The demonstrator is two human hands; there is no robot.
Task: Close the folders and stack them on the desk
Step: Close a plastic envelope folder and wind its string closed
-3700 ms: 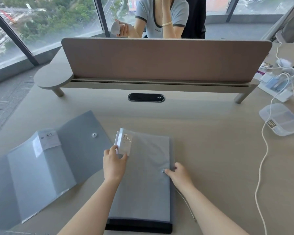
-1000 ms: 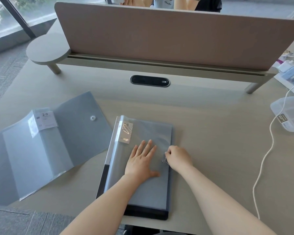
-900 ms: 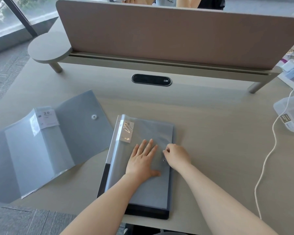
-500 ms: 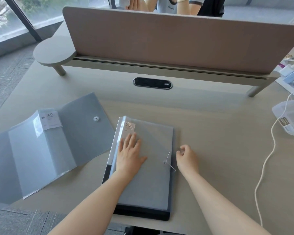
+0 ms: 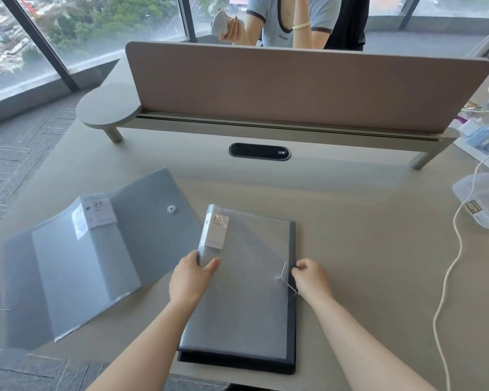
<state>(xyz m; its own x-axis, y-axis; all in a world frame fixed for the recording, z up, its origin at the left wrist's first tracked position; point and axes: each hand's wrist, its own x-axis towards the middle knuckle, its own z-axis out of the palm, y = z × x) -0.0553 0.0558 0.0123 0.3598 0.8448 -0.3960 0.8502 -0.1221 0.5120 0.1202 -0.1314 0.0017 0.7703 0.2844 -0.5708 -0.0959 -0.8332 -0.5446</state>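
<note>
Desk (image 5: 350, 235) by a window: my right hand (image 5: 312, 279) pinches the elastic cord (image 5: 287, 280) at the closed folder (image 5: 243, 292)'s right edge, while my left hand (image 5: 191, 277) grips its left edge. Step: fastening the closure. Left of my left hand lies the open folder (image 5: 76, 266), still to be shut and stacked.

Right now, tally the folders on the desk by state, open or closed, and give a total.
Open folders: 1, the grey open folder lying spread at the left.
Closed folders: 2, the translucent grey folder atop a dark folder.
Total: 3
</note>
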